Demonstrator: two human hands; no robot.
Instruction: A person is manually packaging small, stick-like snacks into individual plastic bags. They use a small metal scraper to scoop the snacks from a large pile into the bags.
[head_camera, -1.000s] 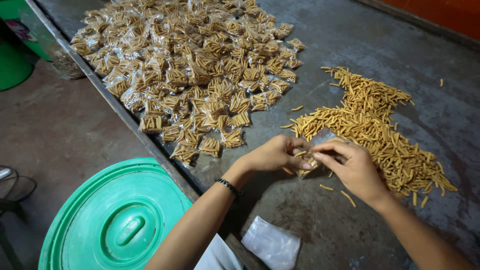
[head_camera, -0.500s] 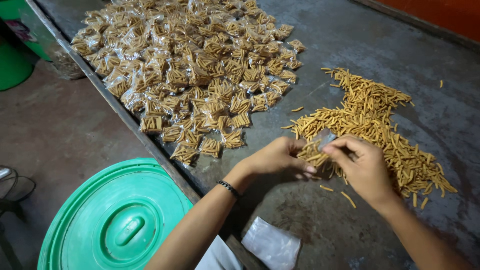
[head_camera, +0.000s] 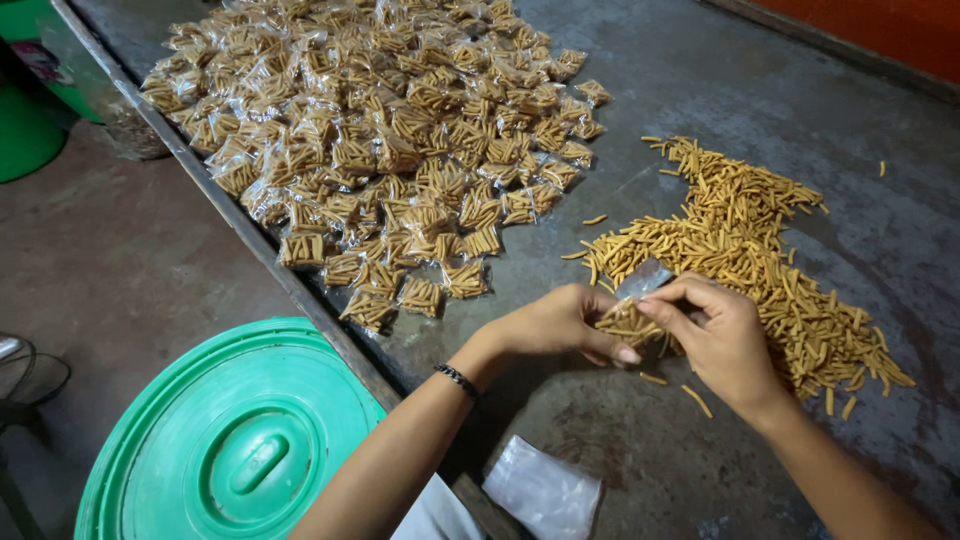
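Observation:
My left hand (head_camera: 560, 325) and my right hand (head_camera: 722, 335) meet over the grey table (head_camera: 700, 70), both pinching one small clear plastic bag (head_camera: 632, 305) with tan snack sticks in it. My right thumb and fingers hold the bag's upper edge. Just beyond my right hand lies a loose heap of the same snack sticks (head_camera: 745, 240). Farther left, a large pile of filled clear packets (head_camera: 390, 130) covers the table. A dark bracelet (head_camera: 459, 379) circles my left wrist.
A flat stack of clear bags (head_camera: 545, 490) lies near the table's front edge. Below the edge sits a round green lid (head_camera: 235, 440) on the concrete floor. A green container (head_camera: 25, 130) stands at far left. An orange wall (head_camera: 880, 30) runs behind the table.
My hands stayed at the same spot, fingers shifting slightly on the small bag; my right hand moved a little nearer the loose heap.

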